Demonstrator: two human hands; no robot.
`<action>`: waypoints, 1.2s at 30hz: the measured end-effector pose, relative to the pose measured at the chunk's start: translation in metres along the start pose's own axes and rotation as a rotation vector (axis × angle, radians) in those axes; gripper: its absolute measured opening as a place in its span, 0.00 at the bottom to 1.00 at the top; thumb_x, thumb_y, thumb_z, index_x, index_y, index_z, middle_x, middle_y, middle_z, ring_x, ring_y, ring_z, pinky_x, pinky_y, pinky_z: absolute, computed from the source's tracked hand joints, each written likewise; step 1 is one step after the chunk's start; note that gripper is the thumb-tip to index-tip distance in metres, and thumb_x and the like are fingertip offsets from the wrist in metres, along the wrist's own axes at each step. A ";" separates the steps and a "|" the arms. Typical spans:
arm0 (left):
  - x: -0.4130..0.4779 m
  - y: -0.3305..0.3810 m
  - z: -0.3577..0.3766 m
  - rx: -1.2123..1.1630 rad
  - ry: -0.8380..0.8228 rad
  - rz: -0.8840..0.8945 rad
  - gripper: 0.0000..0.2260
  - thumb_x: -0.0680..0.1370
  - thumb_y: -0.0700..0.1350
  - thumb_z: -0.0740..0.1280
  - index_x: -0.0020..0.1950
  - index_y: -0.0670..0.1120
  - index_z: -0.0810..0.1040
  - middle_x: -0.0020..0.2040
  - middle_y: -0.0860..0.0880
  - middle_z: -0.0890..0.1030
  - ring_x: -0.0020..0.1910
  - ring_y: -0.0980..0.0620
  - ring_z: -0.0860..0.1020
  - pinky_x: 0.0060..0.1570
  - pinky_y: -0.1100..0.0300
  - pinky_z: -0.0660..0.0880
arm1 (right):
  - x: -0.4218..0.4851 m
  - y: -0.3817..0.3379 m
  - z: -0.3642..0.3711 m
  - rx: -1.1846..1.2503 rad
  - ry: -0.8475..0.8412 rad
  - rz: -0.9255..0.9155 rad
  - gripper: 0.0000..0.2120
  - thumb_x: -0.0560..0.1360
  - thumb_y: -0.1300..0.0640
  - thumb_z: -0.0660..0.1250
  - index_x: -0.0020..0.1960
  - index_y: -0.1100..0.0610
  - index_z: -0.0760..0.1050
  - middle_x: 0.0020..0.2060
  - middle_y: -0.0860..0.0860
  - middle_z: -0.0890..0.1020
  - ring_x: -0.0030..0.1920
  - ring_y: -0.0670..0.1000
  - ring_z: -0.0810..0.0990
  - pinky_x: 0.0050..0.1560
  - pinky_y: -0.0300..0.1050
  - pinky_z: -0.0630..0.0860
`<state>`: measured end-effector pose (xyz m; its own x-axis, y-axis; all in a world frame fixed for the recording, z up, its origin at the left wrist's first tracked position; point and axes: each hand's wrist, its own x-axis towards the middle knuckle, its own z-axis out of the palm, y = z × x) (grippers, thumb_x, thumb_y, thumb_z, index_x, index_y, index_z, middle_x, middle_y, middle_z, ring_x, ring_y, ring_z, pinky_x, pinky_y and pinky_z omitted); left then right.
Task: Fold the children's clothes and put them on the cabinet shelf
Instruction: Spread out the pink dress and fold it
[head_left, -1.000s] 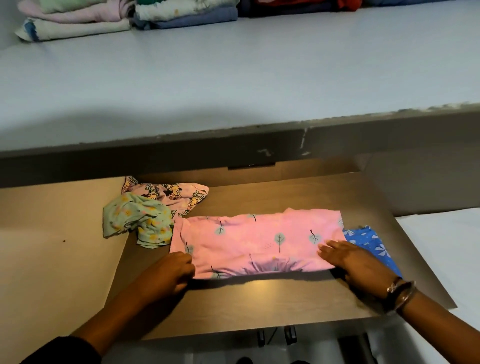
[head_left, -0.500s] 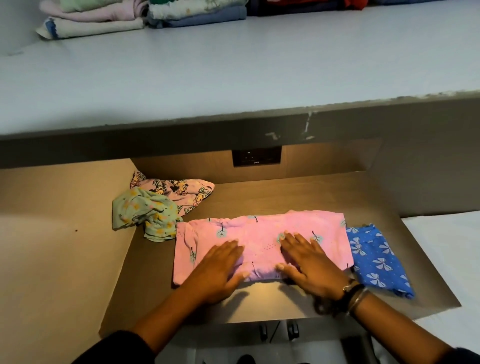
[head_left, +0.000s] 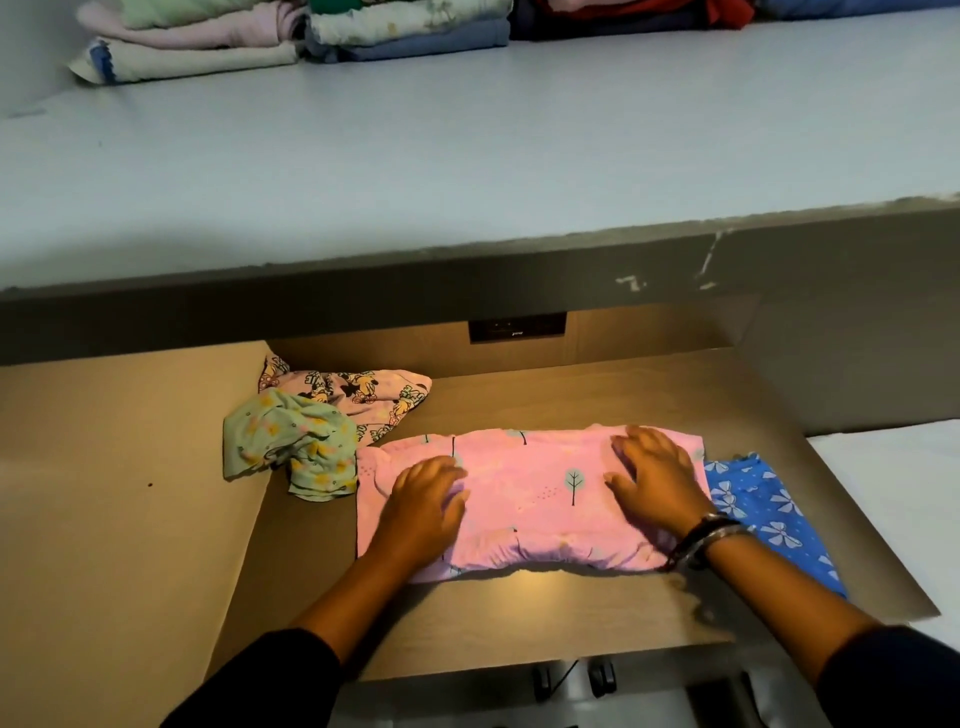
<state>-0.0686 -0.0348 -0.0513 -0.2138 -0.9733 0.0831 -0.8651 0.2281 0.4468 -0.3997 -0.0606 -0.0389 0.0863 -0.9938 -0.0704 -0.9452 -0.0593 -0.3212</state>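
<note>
A pink garment with small tree prints lies folded flat on the brown lower surface. My left hand rests palm down on its left part, fingers spread. My right hand presses flat on its right part, a bracelet at the wrist. A blue garment with white bows lies just right of the pink one, partly under my right forearm. A crumpled green garment and a pink cartoon-print garment lie at the back left.
A wide pale shelf runs above the brown surface. Stacks of folded clothes sit along its far edge. A brown side panel stands at the left. A white surface lies to the right.
Both hands moved from the garment's outer ends to its middle, then slid apart over the cloth to rest flat on its left and right parts.
</note>
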 end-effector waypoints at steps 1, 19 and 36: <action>0.010 -0.003 -0.004 0.025 0.001 -0.030 0.20 0.79 0.56 0.59 0.69 0.51 0.72 0.71 0.50 0.71 0.71 0.48 0.67 0.70 0.52 0.62 | 0.008 0.002 -0.004 -0.012 -0.014 0.027 0.29 0.75 0.39 0.62 0.73 0.48 0.62 0.75 0.50 0.63 0.75 0.55 0.59 0.74 0.58 0.56; 0.065 -0.037 -0.075 -0.283 -0.142 -0.375 0.07 0.75 0.51 0.72 0.42 0.49 0.80 0.42 0.48 0.81 0.40 0.47 0.79 0.36 0.56 0.76 | 0.057 0.048 -0.049 0.439 0.032 0.166 0.09 0.75 0.48 0.67 0.39 0.51 0.77 0.33 0.50 0.82 0.34 0.53 0.81 0.36 0.49 0.79; -0.011 0.058 0.011 0.188 -0.080 0.225 0.35 0.79 0.65 0.53 0.80 0.51 0.47 0.80 0.51 0.46 0.79 0.53 0.44 0.76 0.52 0.39 | -0.014 -0.013 -0.009 -0.048 -0.057 -0.551 0.34 0.77 0.31 0.49 0.78 0.44 0.47 0.79 0.46 0.48 0.78 0.47 0.47 0.76 0.52 0.44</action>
<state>-0.1215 -0.0105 -0.0358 -0.4379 -0.8948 0.0873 -0.8594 0.4451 0.2516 -0.3916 -0.0467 -0.0248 0.5875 -0.8080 0.0445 -0.7686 -0.5743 -0.2819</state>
